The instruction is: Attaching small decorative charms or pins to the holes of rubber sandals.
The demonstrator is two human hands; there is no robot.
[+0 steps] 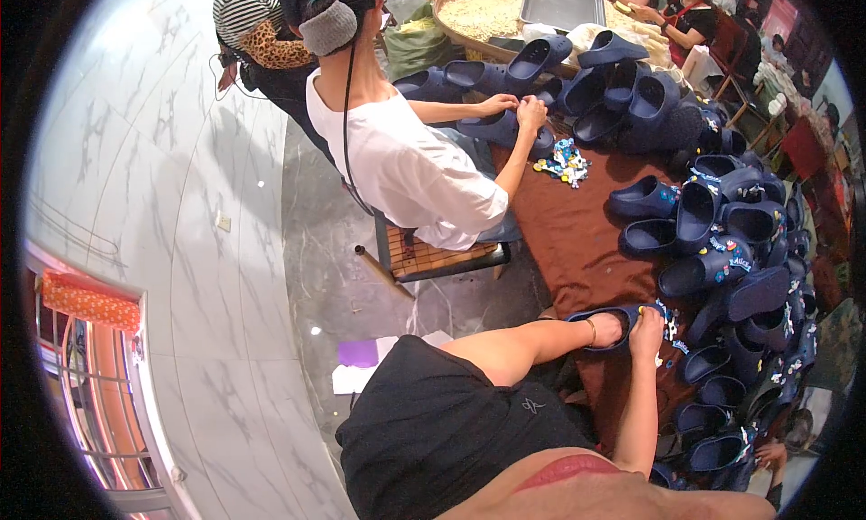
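Note:
A navy clog (pixel 580 317) lies on the brown cloth (pixel 586 258) in front of me. My left hand (pixel 608 328), with a thin bracelet at the wrist, reaches into its opening and grips it from inside; the fingertips are hidden. At the clog's toe end, my right hand (pixel 646 326) pinches a small yellow shoe charm (pixel 641 311) against the upper. Loose blue and white charms (pixel 669 324) lie on the cloth just right of that hand.
Many navy clogs (pixel 699 215) are heaped along the right and far side. At the far left, a co-worker in a white shirt (pixel 406 168) sits on a chair (pixel 433 254), handling a clog beside a charm pile (pixel 564 164). Beyond stands a round basket (pixel 478 15).

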